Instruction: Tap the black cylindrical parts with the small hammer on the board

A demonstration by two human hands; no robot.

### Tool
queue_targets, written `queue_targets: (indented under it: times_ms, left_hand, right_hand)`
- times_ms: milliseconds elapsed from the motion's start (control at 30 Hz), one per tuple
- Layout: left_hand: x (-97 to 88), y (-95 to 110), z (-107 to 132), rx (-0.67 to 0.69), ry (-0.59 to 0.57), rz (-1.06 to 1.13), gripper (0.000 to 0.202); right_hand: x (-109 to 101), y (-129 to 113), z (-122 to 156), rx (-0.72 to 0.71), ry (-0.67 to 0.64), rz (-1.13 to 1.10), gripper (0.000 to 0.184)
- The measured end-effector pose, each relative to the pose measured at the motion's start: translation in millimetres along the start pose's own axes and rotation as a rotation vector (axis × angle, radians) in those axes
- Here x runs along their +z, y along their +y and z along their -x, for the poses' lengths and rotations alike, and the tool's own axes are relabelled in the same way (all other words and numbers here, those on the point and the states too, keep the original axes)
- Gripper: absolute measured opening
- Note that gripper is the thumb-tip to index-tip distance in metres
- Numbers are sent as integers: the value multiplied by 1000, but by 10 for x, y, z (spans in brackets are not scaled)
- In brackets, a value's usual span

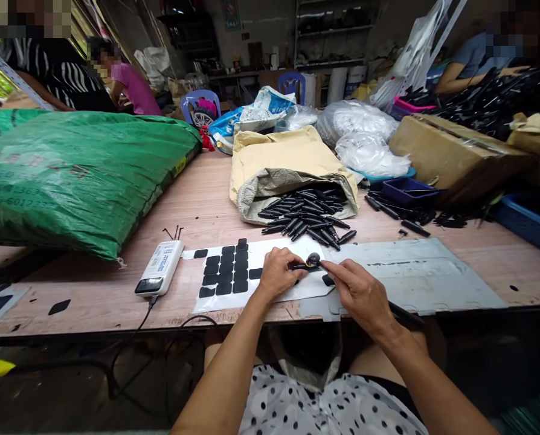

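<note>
My left hand (276,273) is closed around a small black plastic part with a round head (312,261), held just above a white sheet (256,254). That sheet carries several black adhesive pads (227,272). My right hand (358,291) pinches at the part's right side, fingertips touching near a loose black pad (328,280). Just beyond my hands, a pile of black plastic parts (306,217) spills from an open tan sack (274,166).
A big green sack (75,169) fills the table's left. A white power bank (160,267) with a cable lies left of the sheet. A grey metal plate (415,272), a blue tray (408,188), cardboard boxes (451,151) and more black parts lie right. Other people sit at the far corners.
</note>
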State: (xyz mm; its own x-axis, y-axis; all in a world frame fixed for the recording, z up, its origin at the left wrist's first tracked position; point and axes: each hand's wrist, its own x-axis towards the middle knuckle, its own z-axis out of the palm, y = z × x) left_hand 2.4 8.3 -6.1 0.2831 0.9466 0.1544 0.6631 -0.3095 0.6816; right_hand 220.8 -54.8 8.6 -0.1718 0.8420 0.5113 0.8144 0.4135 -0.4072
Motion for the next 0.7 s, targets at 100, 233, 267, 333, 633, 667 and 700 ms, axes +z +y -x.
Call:
queue_targets:
  times_ms: [100, 233, 267, 333, 633, 667, 700]
  left_hand:
    - [-13, 3, -7, -1, -8, -6, 17]
    - [-50, 24, -11, 6, -37, -6, 20]
    - [-58, 30, -9, 3, -45, -5, 21]
    - [-71, 43, -2, -8, -58, -2, 21]
    - [-111, 55, -8, -12, -81, 29, 21]
    - [-129, 74, -1, -11, -83, 45, 21]
    - [-150, 104, 19, -5, -77, 62, 21]
  right_hand:
    - [-49, 96, -55, -9, 37, 29, 33]
    - [-140, 372, -242, -14, 110, 100, 32]
    - [-150, 458, -285, -24, 107, 115, 30]
    - [-137, 622, -340, -61, 77, 130, 27]
    - [48, 911, -255, -241, 35, 119, 22]
    - [48, 906, -253, -247, 35, 119, 22]
    - [45, 901, -252, -254, 30, 115, 22]
